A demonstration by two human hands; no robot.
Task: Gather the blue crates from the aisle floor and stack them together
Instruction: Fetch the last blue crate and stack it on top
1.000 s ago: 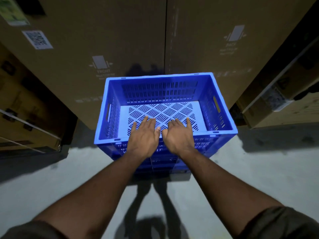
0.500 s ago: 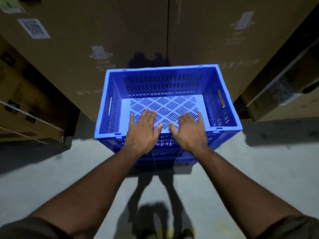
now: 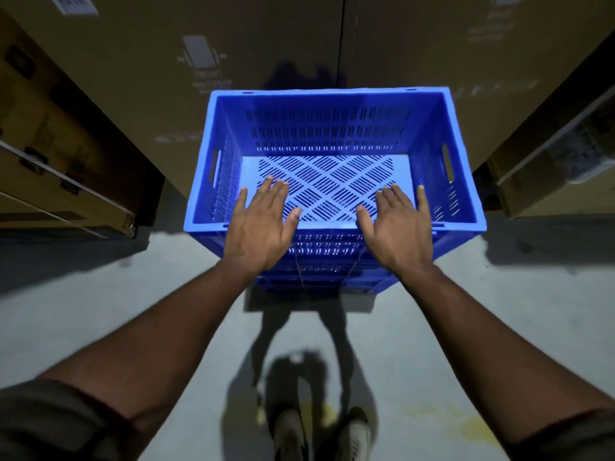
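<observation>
Change: left hand (image 3: 261, 227) and right hand (image 3: 397, 229) had spread apart over blue crate's (image 3: 332, 128) near rim.
Hands: both flat, fingers splayed, gripping nothing.
Meaning: probably heading for side handles.

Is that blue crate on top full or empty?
Empty. The top blue crate shows its bare slotted floor from wall to wall, with nothing lying inside it.

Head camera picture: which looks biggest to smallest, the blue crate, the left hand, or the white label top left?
1. blue crate
2. left hand, though nearness to the camera enlarges it
3. white label, partly cut off
</observation>
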